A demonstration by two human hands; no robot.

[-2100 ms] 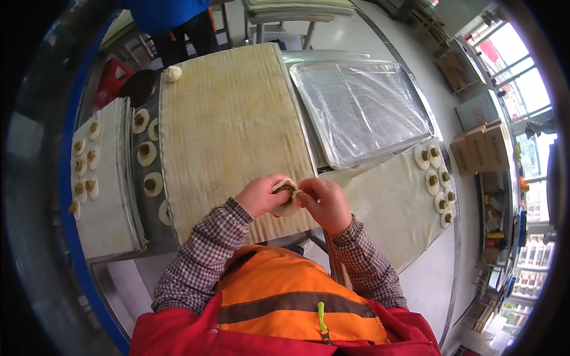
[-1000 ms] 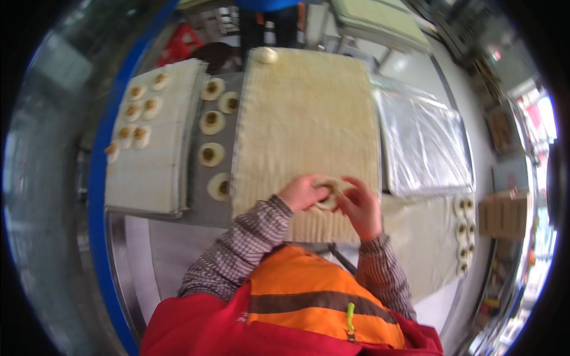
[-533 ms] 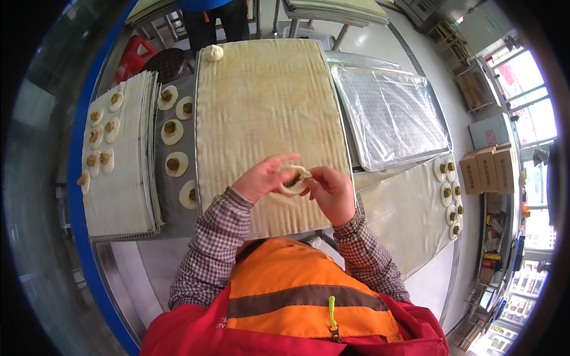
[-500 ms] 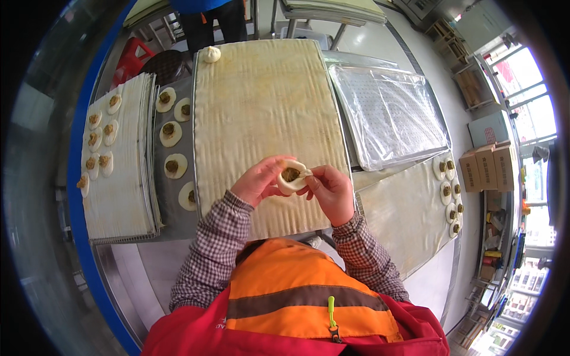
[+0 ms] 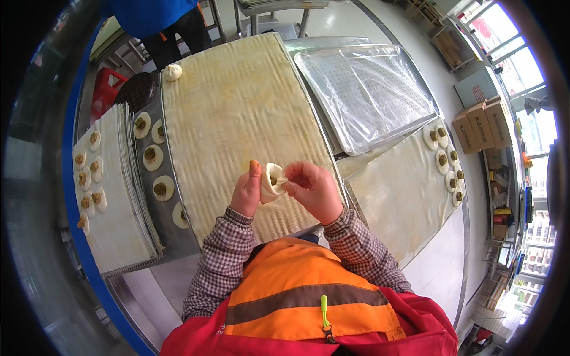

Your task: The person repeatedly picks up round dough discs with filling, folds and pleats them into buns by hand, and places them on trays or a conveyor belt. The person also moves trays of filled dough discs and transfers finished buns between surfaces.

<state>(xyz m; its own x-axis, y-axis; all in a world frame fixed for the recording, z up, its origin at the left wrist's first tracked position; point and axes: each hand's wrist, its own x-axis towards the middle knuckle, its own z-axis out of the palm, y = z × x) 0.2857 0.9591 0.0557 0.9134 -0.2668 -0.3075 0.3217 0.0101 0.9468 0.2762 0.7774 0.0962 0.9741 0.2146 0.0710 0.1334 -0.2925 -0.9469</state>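
Left hand (image 5: pixel 246 193): raising its thumb beside the dough round (image 5: pixel 270 193); its fingers are mostly hiding, so whether it is gripping cannot be told.
Right hand (image 5: pixel 314 190): pinching the dough round's gathered edge.
Dough round: hanging between both hands above the pale cloth (image 5: pixel 237 113), its brown filling (image 5: pixel 274 180) showing.
Pleated bun (image 5: pixel 172 72): sitting at the cloth's far left corner.

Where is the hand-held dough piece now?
Just left of centre in the head view, the dough piece is between the left hand and right hand, over the near end of the pale cloth.
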